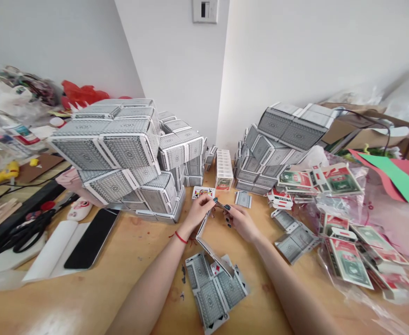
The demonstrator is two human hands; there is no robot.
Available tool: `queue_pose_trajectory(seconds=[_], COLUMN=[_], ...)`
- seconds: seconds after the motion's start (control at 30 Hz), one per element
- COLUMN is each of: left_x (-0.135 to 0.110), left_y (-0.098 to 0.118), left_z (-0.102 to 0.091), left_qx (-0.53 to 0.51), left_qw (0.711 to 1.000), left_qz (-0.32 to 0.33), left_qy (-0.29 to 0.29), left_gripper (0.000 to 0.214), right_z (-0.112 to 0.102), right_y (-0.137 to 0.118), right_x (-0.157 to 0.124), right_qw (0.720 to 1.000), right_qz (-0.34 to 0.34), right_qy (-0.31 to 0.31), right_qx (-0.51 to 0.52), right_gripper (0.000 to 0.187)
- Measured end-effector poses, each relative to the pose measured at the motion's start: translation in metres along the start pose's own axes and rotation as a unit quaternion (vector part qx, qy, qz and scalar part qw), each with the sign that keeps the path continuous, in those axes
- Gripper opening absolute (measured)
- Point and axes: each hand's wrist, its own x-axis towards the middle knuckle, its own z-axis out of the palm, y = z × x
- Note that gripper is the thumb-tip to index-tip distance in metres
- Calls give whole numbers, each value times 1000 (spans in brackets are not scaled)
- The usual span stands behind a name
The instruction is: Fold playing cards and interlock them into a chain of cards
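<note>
Held strip: folded playing cards [208,247], thin and stiff, zigzagging between the two hands and over the card panel; whether its low end touches the panel I cannot tell.
Left hand [200,213]: fingers pinched narrow on the strip's upper end (a red cord [181,237] rings the wrist).
Right hand [242,222]: dark-nailed fingers closed on that same end, opposite the left.
Card panel [209,302]: flat, grey-patterned backs overlapping, edges white and uneven, lying between the forearms.
Card towers: boxy grey blocks with white seams, the left tower [127,149] bulky, the right tower [279,139] leaning and stepped.
Cartons [349,263]: red-and-green printed card, heaped on crinkled clear plastic.
Open room: smooth wood-toned surface [138,251] lies bare between phone [92,239] and left forearm; the right side is tighter.
</note>
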Motion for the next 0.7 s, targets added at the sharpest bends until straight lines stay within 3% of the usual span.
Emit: queue_pose_trajectory(seconds=[0.33,0.7], left_x=[-3,-7], left_y=[2,3], left_z=[2,2], left_qx=[-3,14], left_qw=[1000,999], left_qz=[11,23], left_qy=[3,-22], left_gripper=[15,18], right_z=[5,3], right_y=[0,3], right_x=[-1,-3], right_qw=[999,998], right_qz=[2,5], right_qy=[19,42], right_qx=[27,-45], right_gripper=[31,40])
